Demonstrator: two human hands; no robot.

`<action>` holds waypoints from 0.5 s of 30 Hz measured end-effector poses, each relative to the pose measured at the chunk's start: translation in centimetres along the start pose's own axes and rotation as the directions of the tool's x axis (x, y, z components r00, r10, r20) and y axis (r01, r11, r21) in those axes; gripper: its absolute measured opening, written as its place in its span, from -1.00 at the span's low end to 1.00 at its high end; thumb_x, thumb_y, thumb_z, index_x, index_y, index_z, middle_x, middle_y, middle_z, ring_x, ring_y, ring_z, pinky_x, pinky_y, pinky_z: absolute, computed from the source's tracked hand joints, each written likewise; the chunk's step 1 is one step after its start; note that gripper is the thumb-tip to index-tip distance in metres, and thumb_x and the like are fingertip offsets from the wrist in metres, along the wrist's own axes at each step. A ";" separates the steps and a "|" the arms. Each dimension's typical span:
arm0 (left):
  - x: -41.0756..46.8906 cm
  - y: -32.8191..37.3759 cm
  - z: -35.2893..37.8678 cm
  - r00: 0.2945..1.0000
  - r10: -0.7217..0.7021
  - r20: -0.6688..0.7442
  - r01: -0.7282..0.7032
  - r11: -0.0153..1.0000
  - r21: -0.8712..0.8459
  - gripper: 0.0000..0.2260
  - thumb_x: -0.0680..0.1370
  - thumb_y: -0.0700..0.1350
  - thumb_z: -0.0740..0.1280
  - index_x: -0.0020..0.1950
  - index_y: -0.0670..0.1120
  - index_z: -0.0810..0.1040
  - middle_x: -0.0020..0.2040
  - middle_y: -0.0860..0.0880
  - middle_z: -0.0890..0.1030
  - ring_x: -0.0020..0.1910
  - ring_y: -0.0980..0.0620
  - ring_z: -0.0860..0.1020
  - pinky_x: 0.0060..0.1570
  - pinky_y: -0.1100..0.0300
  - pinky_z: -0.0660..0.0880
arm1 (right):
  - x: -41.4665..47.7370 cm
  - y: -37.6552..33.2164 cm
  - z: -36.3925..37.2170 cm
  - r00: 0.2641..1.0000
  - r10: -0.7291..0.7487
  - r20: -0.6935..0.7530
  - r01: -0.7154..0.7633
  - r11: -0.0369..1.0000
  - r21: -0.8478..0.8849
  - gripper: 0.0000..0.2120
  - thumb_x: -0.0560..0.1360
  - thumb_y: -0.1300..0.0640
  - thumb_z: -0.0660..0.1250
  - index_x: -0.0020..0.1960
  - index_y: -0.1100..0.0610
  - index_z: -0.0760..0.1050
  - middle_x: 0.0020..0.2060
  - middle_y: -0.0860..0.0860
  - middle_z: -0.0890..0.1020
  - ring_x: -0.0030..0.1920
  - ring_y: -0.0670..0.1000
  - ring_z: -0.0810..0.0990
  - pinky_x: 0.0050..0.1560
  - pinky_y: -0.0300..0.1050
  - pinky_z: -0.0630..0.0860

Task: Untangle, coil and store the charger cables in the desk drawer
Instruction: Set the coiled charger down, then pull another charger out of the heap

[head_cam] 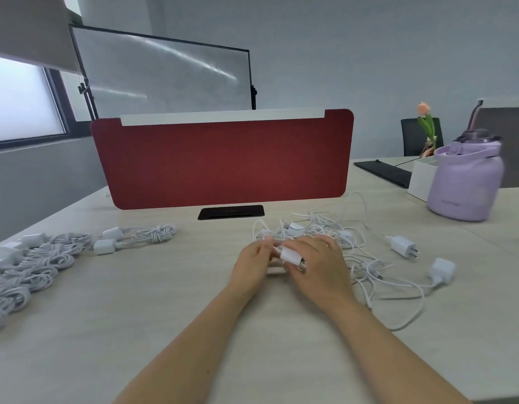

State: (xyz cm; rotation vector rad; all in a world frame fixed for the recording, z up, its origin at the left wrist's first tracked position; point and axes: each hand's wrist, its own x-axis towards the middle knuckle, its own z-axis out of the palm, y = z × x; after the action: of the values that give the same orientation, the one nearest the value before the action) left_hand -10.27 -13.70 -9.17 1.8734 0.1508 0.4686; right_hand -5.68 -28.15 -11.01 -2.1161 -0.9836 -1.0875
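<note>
Coiled cables (39,266) heaped on worktop (165,301), left; tangle (325,228) unsorted, right. Right hand (316,263) fingers curl round charger plug (291,256); left hand (252,260) grip blurred, cannot tell. Nothing stored yet.

Left hand (253,262) beside right hand (318,265).

Reads plain white, unpatterned, across the tangled cables (339,246), the coiled cables (34,266) and the charger plug (291,255). Shows pale beige with faint wood grain on the desk (165,301), deep red on the divider panel (223,161) under a white top strip (223,116), and black on the cable port (231,212). Registers lilac on the bottle (465,182), white on the box (420,179), peach-pink over green on the tulip (424,109), and flat grey on the wall (369,53).
</note>
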 end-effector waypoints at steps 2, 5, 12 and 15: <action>0.2 0.0 -0.1 0.998 -0.003 -0.061 0.003 1.000 -0.007 -0.73 0.67 -0.11 0.19 -0.15 -0.04 0.60 -0.29 0.10 0.59 -0.25 0.14 0.54 -0.28 0.42 0.41 | 0.1 -0.5 -0.5 0.985 0.086 0.148 -0.095 0.994 0.052 -0.59 0.36 -0.02 0.49 0.19 -0.07 0.55 -0.03 -0.17 0.65 -0.01 -0.05 0.60 0.09 -0.13 0.35; 0.7 -0.2 -0.7 0.970 -0.168 -0.175 0.122 0.961 -0.247 -0.76 0.65 -0.20 0.15 -0.13 -0.08 0.55 -0.26 0.02 0.54 -0.30 0.11 0.48 -0.40 0.39 0.40 | 0.3 -0.8 -0.8 0.927 0.179 0.331 -0.195 0.981 0.018 -0.42 0.35 -0.29 0.38 0.32 -0.11 0.46 0.05 -0.20 0.60 0.04 -0.07 0.56 0.12 -0.10 0.38; 1.1 -0.1 -2.6 0.939 -0.331 -0.096 0.213 0.778 -0.591 -0.72 0.63 -0.18 0.12 -0.29 -0.09 0.34 -0.51 0.03 0.25 -0.58 0.08 0.28 -0.50 0.24 0.25 | -0.1 0.2 0.3 0.946 0.147 0.289 -0.108 0.984 -0.144 -0.69 0.41 -0.06 0.48 0.13 -0.04 0.63 0.03 -0.09 0.67 0.07 0.04 0.61 0.10 -0.01 0.48; 1.2 -0.2 -2.9 0.959 -0.283 -0.033 0.224 0.821 -0.525 -0.67 0.69 -0.10 0.11 -0.26 -0.12 0.39 -0.50 0.01 0.29 -0.55 0.06 0.32 -0.50 0.24 0.29 | 0.0 -1.2 0.1 0.992 0.022 0.126 -0.016 0.998 -0.056 -0.71 0.36 0.15 0.53 0.07 0.03 0.61 -0.05 -0.09 0.66 -0.07 -0.07 0.59 -0.09 -0.18 0.47</action>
State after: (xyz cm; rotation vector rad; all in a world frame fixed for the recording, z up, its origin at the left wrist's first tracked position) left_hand -10.25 -10.68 -8.23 1.2725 0.3136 0.3794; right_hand -6.57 -27.40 -10.86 -2.2575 -1.0001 -0.9912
